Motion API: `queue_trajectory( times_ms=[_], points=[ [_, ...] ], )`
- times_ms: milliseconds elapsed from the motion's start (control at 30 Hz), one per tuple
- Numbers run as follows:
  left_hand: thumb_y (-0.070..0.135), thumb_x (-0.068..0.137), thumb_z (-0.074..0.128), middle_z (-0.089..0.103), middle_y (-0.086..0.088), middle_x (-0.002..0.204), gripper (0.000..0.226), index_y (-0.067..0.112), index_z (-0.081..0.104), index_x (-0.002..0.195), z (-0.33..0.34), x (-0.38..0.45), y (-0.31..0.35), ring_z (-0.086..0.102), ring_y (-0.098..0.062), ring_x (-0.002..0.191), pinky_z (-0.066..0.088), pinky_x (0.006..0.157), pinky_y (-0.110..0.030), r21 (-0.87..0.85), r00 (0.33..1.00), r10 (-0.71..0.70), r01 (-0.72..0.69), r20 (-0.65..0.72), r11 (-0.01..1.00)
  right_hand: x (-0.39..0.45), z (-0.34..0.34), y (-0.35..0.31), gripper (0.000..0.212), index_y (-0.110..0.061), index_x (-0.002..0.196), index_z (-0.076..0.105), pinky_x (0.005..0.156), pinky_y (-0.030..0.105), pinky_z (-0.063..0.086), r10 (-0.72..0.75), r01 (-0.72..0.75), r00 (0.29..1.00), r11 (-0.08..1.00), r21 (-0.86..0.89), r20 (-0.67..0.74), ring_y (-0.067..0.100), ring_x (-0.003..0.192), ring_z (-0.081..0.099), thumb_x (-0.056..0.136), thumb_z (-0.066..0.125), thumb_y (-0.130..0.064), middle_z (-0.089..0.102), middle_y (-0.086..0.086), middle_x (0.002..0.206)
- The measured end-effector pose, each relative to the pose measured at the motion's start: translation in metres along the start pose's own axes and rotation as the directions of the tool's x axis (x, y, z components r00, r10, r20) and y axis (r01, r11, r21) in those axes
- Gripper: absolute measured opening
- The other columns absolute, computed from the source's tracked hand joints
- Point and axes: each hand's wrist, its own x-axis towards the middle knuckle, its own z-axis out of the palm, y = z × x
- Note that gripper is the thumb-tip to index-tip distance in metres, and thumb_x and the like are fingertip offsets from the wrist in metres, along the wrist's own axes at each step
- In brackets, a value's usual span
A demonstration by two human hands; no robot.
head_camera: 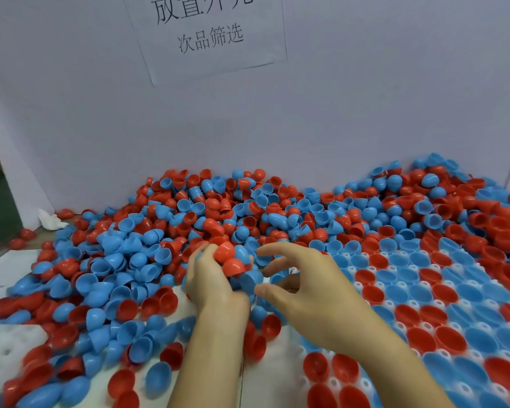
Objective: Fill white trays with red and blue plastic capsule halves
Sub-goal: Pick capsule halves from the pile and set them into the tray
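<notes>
At frame centre our left hand (211,282) clutches a heaped fistful of capsule halves (233,262); our right hand (301,285) hovers beside it, its grip spread and holding nothing. The white tray (368,270) at lower right is mostly filled. The overfull handful could spill, scattering halves onto seated ones.

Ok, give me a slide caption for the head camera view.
Left hand holds a clutch of capsule halves while the right hand reaches in beside the part-filled white tray.
</notes>
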Motion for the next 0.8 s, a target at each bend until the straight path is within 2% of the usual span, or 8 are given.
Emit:
queue_trajectory(
  times_ms=[133,233,300,433,533,633,733,800],
  points=[
    [0.002,0.082,0.060,0.057,0.001,0.063,0.024,0.021,0.059,0.067,-0.011,0.016,0.023,0.054,-0.016,0.054,0.050,0.051,-0.030,0.314,0.910,0.404,-0.360,-0.088,0.879,0.000,-0.001,0.003,0.033,-0.043,0.121,0.059,0.068,0.017,0.053,-0.002,0.001,0.999,1.000,-0.017,-0.040,-0.002,0.079,0.065,0.093,0.068,-0.029,0.062,-0.015,0.104],
    [0.005,0.081,0.066,0.061,-0.008,0.097,0.019,0.022,0.062,0.074,-0.020,0.037,0.035,0.056,-0.026,0.081,0.046,0.064,-0.038,0.780,0.720,0.683,-0.494,0.120,0.384,0.000,-0.009,0.004,0.030,-0.040,0.122,0.061,0.071,0.015,0.054,0.001,-0.002,0.998,1.000,-0.008,-0.071,-0.005,0.080,0.063,0.094,0.065,-0.029,0.063,-0.016,0.102],
    [0.009,0.083,0.067,0.049,-0.013,0.121,0.013,0.022,0.064,0.083,-0.023,0.050,0.038,0.049,-0.036,0.105,0.039,0.071,-0.038,0.914,0.699,0.658,-0.403,0.280,0.039,-0.001,-0.015,0.004,0.029,-0.038,0.123,0.062,0.070,0.010,0.052,-0.001,0.000,0.997,1.000,-0.009,-0.083,-0.009,0.083,0.061,0.095,0.063,-0.029,0.063,-0.017,0.101],
    [0.052,0.085,0.073,0.019,-0.012,0.157,0.049,0.039,0.056,0.129,-0.009,0.067,0.046,0.016,-0.046,0.143,0.032,0.107,-0.064,0.873,0.903,0.260,-0.205,0.343,-0.442,-0.002,-0.028,0.008,0.024,-0.039,0.116,0.064,0.070,0.007,0.049,0.008,-0.009,0.993,1.000,-0.002,-0.121,-0.011,0.085,0.059,0.095,0.063,-0.027,0.064,-0.017,0.097],
    [0.080,0.073,0.065,-0.006,-0.013,0.167,0.091,0.050,0.028,0.151,0.017,0.071,0.053,-0.014,-0.052,0.149,0.005,0.113,-0.075,0.803,0.947,0.168,-0.128,0.274,-0.583,-0.001,-0.035,0.014,0.021,-0.037,0.113,0.067,0.071,0.008,0.049,0.022,-0.022,0.987,1.000,0.002,-0.156,-0.008,0.084,0.059,0.095,0.063,-0.027,0.066,-0.016,0.093],
    [0.078,0.079,0.060,0.003,-0.012,0.166,0.087,0.046,0.025,0.151,0.061,0.065,0.028,-0.003,-0.052,0.149,0.014,0.112,-0.075,0.706,0.845,0.178,-0.285,0.505,-0.649,0.001,-0.042,0.021,0.019,-0.038,0.109,0.067,0.062,0.007,0.045,0.041,-0.034,0.977,0.999,0.035,-0.209,-0.010,0.078,0.059,0.095,0.063,-0.026,0.066,-0.015,0.089],
    [0.069,0.086,0.056,0.018,-0.010,0.160,0.072,0.045,0.030,0.149,0.123,0.055,-0.030,0.016,-0.047,0.146,0.029,0.112,-0.067,0.639,0.751,-0.031,-0.582,0.659,-0.503,0.001,-0.052,0.029,0.019,-0.039,0.100,0.068,0.059,0.008,0.045,0.071,-0.044,0.948,0.995,0.094,-0.309,-0.007,0.076,0.062,0.094,0.063,-0.022,0.067,-0.016,0.083],
    [0.070,0.085,0.055,0.015,-0.013,0.162,0.076,0.045,0.028,0.152,0.157,0.052,-0.071,0.013,-0.050,0.147,0.025,0.113,-0.067,0.636,0.767,-0.214,-0.627,0.605,-0.449,0.002,-0.059,0.034,0.021,-0.037,0.097,0.070,0.056,0.010,0.044,0.071,-0.036,0.929,0.994,0.103,-0.364,-0.004,0.073,0.064,0.093,0.063,-0.018,0.069,-0.017,0.082]
  ],
)
